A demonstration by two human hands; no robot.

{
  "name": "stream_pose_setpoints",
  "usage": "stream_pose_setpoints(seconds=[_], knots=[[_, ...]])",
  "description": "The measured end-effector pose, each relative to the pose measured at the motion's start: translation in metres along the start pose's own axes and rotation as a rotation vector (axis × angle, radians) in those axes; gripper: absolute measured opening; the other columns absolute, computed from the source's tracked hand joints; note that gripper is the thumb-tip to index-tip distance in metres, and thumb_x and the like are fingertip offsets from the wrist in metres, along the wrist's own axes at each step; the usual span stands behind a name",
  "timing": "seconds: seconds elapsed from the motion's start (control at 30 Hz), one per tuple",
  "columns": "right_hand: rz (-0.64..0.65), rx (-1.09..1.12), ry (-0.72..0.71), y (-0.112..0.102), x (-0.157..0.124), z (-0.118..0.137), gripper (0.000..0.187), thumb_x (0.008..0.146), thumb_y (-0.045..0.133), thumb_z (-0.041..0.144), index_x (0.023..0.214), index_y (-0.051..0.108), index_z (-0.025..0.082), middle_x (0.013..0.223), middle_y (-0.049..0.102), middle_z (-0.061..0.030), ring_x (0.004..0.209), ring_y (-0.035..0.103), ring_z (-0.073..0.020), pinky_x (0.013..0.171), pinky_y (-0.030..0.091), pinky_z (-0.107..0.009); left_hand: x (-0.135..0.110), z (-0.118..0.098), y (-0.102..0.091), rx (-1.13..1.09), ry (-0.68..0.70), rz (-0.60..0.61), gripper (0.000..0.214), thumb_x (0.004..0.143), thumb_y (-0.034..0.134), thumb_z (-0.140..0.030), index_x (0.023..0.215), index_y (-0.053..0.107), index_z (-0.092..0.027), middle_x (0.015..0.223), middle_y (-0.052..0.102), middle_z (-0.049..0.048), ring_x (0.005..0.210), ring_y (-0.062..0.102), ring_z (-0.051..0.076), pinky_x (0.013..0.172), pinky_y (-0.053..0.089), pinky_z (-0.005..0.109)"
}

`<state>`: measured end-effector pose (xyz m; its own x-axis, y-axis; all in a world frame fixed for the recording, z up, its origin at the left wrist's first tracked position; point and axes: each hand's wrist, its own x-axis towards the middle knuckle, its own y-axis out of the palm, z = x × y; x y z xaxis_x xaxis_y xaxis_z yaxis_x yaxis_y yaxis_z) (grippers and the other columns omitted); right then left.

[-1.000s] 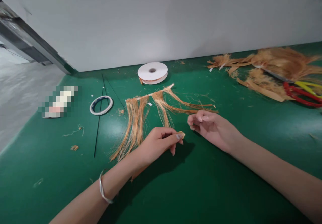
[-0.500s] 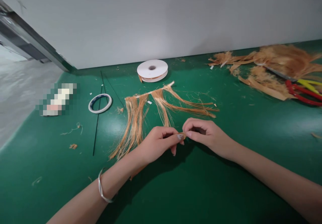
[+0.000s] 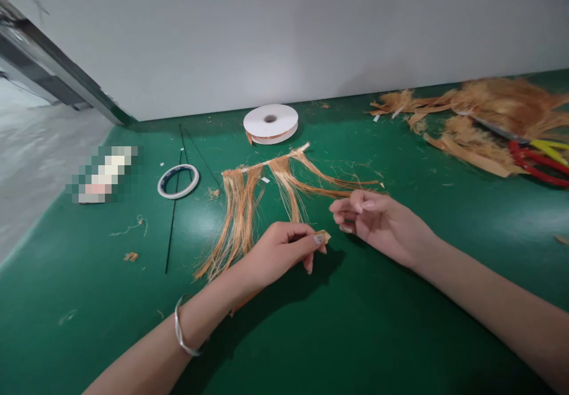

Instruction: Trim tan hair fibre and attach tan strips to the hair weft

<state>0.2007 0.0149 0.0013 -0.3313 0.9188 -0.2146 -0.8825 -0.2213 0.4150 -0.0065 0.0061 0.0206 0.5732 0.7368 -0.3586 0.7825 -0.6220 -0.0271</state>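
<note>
My left hand (image 3: 284,247) pinches a short end of tan ribbon (image 3: 324,237) between thumb and fingers, just above the green table. Under my left wrist, a strip of the same colour (image 3: 244,303) shows in part. To the right, my right hand (image 3: 384,223) is turned palm up, apart from the ribbon. Its thumb lies against the index finger, and the other fingers curl loosely; anything between them is too small to make out. Beyond both hands lies an orange fringe (image 3: 237,205) of fine threads hanging from a pale strip (image 3: 267,162).
A white ribbon spool (image 3: 270,121) stands near the wall. At left are a tape roll (image 3: 163,189), thin dark rods (image 3: 169,235) and a blurred-out object (image 3: 108,173). Frayed fibre (image 3: 507,108) and red-handled scissors (image 3: 540,164) lie at right. Fibre scraps are scattered about.
My right hand has let go of the ribbon end, moved right and turned palm up. My left hand keeps its pinch on the ribbon in nearly the same place.
</note>
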Motion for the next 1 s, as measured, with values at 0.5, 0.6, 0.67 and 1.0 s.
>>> stream_pose_setpoints(seconds=[0.5,0.6,0.67,1.0], knots=[[0.119,-0.807,-0.049,0.025,-0.013,-0.001,0.013,0.078,0.05,0.026,0.07,0.057,0.018,0.065,0.05,0.0007,0.058,0.04,-0.0098,0.053,0.031,-0.024,-0.001,-0.002,0.002,0.117,0.055,-0.014,0.035,0.086,0.051,-0.044,0.069,0.061,-0.015,0.055,0.056,-0.0019,0.053,0.042,0.008,0.052,0.029,0.022],[0.12,-0.796,-0.05,0.022,-0.012,-0.002,0.012,0.078,0.05,0.026,0.071,0.056,0.018,0.066,0.053,-0.0002,0.06,0.043,-0.0107,0.054,0.032,-0.025,-0.001,-0.003,0.002,0.139,0.051,-0.018,0.035,0.086,0.051,-0.045,0.071,0.062,-0.015,0.055,0.055,-0.0018,0.051,0.039,0.007,0.05,0.028,0.021],[0.113,-0.792,-0.05,0.019,-0.01,-0.003,0.012,0.077,0.05,0.026,0.071,0.055,0.018,0.066,0.053,-0.0001,0.06,0.043,-0.0108,0.055,0.032,-0.025,-0.001,-0.004,0.002,0.146,0.046,-0.028,0.035,0.086,0.051,-0.045,0.073,0.063,-0.015,0.054,0.055,-0.0019,0.05,0.039,0.007,0.05,0.027,0.021],[0.107,-0.732,-0.066,0.016,-0.008,-0.001,0.012,0.075,0.05,0.026,0.067,0.053,0.018,0.064,0.049,0.0008,0.06,0.043,-0.0104,0.055,0.033,-0.024,-0.001,-0.002,0.001,0.136,0.033,-0.023,0.032,0.087,0.051,-0.041,0.075,0.063,-0.015,0.054,0.055,-0.001,0.052,0.042,0.008,0.05,0.029,0.021]])
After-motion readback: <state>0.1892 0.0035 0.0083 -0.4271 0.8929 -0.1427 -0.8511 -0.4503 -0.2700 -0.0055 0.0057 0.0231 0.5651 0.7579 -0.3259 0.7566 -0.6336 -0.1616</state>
